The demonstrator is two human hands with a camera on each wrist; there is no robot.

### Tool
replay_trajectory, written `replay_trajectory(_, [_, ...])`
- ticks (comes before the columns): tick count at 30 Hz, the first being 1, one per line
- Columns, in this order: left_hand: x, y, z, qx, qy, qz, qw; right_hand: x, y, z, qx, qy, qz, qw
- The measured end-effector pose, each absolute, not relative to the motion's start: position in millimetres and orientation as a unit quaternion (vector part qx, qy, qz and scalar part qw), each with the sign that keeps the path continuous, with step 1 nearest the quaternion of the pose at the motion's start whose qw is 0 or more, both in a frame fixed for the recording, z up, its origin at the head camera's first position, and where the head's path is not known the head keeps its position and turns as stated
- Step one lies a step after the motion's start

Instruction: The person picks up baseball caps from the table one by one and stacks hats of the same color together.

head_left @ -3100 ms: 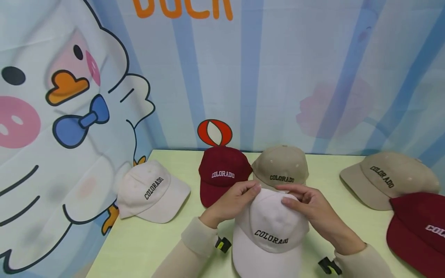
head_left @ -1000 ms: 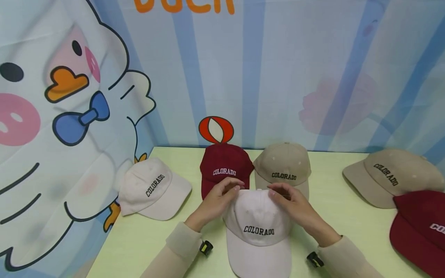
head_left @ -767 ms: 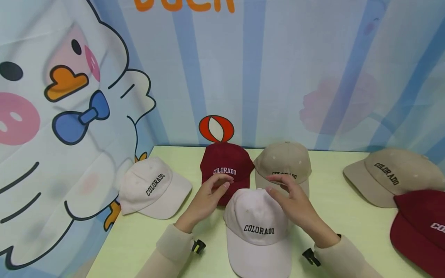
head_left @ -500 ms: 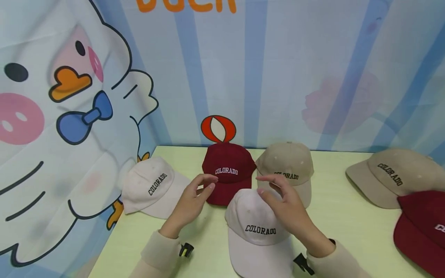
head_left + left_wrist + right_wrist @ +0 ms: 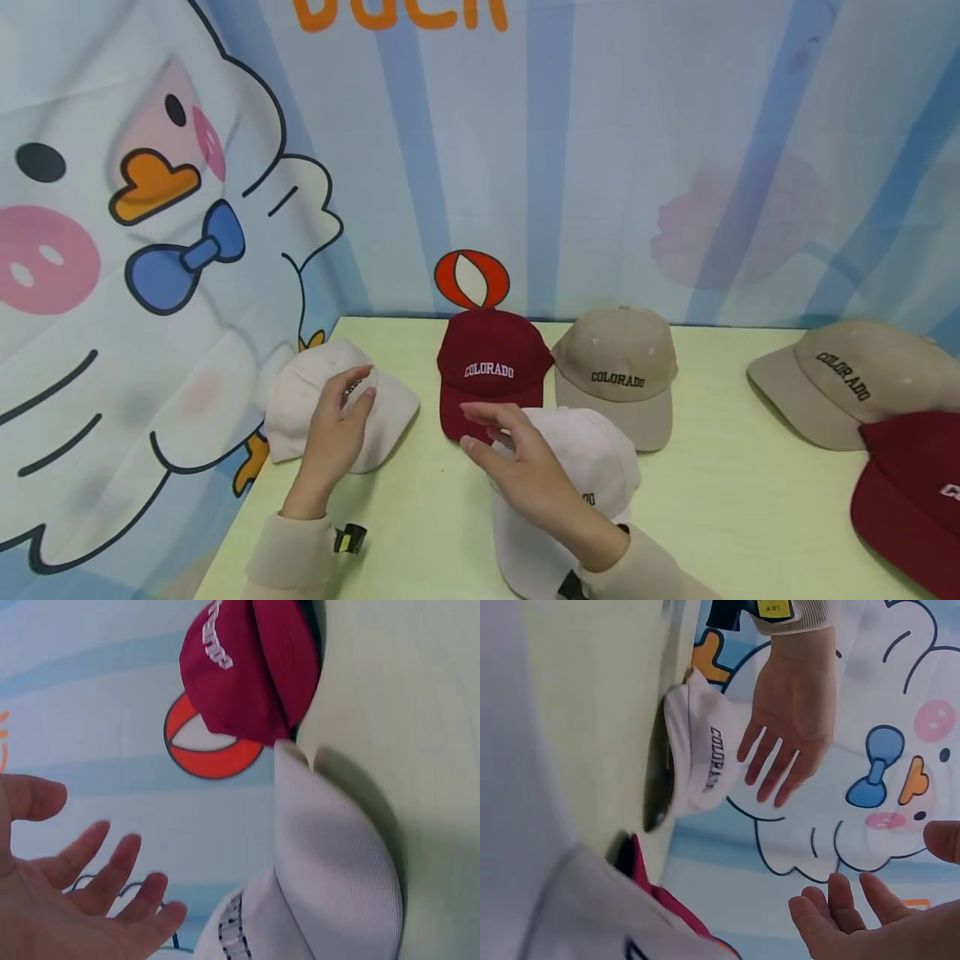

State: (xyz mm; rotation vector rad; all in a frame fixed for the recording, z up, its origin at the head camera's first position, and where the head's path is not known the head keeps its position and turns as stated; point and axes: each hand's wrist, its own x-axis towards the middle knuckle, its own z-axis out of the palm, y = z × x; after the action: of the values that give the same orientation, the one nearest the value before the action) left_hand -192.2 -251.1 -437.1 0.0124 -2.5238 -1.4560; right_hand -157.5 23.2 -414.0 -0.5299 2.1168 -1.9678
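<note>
In the head view my left hand (image 5: pixel 335 437) hovers in front of the white cap (image 5: pixel 390 417) at the table's left, hiding part of its lettering. Its fingers are relaxed and hold nothing; in the left wrist view a gap shows between that hand (image 5: pixel 90 892) and the cap's brim (image 5: pixel 337 862). My right hand (image 5: pixel 536 479) is over another white cap (image 5: pixel 592 442) at the front middle, fingers loosely bent with nothing in them. It covers most of that cap's lettering. The right wrist view shows my right fingers (image 5: pixel 840 900) apart from any cap.
A dark red cap (image 5: pixel 491 358) and a beige cap (image 5: pixel 618 367) sit side by side at the back middle. To the right lie another beige cap (image 5: pixel 840 375) and a dark red cap (image 5: pixel 911 483), cut off by the frame. A printed cloth (image 5: pixel 480 150) hangs behind the table.
Both hands have let go of the front white cap and moved left. My left hand has reached the left white cap; the front cap rests on the table, shifted slightly left from its earliest position.
</note>
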Motion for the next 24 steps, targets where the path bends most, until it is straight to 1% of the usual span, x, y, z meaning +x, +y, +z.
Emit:
replay_trajectory(5, [-191,-272,-439,0.066,-0.876,-0.457,0.137,-163,-1,-425,-0.152,0.712,-0.674,0.125])
replay_trajectory(13, [-189,-292,-442,0.152,-0.869,-0.444,0.160,-169,-33,-445,-0.093,0.703,-0.695,0.117])
replay_trajectory(18, [-193,-300,-444,0.178,-0.865,-0.441,0.161,-173,-50,-457,-0.066,0.704,-0.697,0.122])
replay_trajectory(24, [-199,-307,-450,0.193,-0.873,-0.423,0.146,-174,-67,-466,-0.048,0.701,-0.696,0.150])
